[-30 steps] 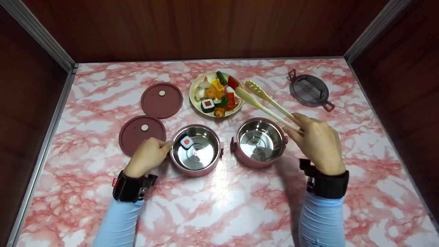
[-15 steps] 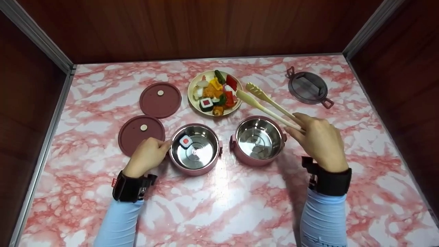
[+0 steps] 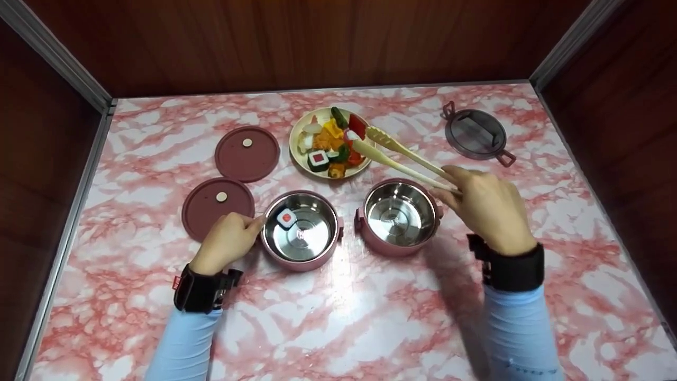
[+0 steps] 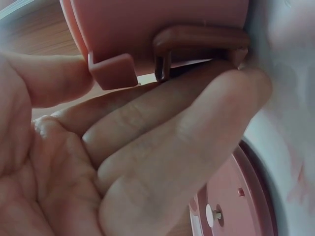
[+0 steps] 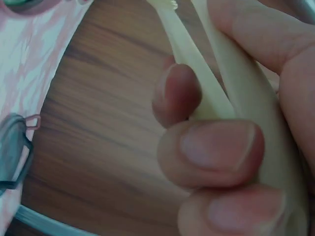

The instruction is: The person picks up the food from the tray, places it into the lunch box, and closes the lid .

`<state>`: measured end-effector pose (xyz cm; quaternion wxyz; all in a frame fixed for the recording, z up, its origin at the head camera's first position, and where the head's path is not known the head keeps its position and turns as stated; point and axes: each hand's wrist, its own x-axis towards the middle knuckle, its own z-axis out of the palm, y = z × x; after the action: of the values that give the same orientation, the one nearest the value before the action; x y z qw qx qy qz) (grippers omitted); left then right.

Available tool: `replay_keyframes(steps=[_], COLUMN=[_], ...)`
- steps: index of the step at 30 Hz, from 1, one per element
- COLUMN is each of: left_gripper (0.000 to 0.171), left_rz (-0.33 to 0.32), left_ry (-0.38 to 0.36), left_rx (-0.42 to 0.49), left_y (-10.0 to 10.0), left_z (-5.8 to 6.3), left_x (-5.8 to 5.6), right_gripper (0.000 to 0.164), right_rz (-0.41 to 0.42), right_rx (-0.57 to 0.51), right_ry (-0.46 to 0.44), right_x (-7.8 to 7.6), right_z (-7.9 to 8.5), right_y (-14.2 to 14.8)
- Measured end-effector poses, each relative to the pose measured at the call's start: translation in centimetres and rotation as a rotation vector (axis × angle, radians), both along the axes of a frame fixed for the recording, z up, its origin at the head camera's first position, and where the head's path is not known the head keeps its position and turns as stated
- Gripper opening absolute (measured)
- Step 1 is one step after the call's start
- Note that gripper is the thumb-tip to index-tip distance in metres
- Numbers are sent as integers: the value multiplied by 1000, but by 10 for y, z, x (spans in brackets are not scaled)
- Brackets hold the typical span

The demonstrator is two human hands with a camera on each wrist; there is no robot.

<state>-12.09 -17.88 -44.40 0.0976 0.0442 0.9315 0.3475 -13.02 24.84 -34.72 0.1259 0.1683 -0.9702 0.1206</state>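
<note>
My left hand holds the left pink pot at its side, thumb by the rim tab and fingers against the brown handle. Inside that steel-lined pot lies a toy sushi roll with a red centre. My right hand grips cream tongs, fingers wrapped round the arms in the right wrist view. The parted tong tips reach over the right side of a cream plate heaped with toy food, near a red piece. Whether they touch any food cannot be told.
A second pink pot stands between the first pot and my right hand. Two dark red lids lie at the left. A grey lid-like piece with red handles lies back right. Wooden walls border the marbled table.
My right hand has shifted slightly, bringing the tong tips left from beside the plate to over its right side. The left hand stays at the pot.
</note>
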Motion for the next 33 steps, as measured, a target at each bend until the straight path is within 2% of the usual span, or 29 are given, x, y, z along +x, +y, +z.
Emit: replay_keyframes(steps=[8, 13, 18, 25, 30, 33], left_gripper=[55, 54, 54, 54, 54, 53], left_rz=[-3, -5, -9, -1, -3, -8], left_ry=[38, 27, 21, -11, 0, 13], left_rx=[-9, -8, -5, 6, 2, 3], left_y=[-1, -1, -1, -1, -1, 0], left_z=[0, -1, 0, 1, 0, 0], left_x=[-1, -2, -2, 0, 0, 0], right_gripper=[40, 41, 34, 33, 31, 31], right_rz=[129, 209, 264, 253, 242, 209], right_rx=[176, 249, 351, 398, 407, 410], right_ry=[67, 136, 137, 63, 33, 4], right_x=[-49, -85, -111, -131, -137, -139], right_z=[19, 17, 10, 3, -2, -4], right_y=[-21, -39, -58, -79, -85, -86])
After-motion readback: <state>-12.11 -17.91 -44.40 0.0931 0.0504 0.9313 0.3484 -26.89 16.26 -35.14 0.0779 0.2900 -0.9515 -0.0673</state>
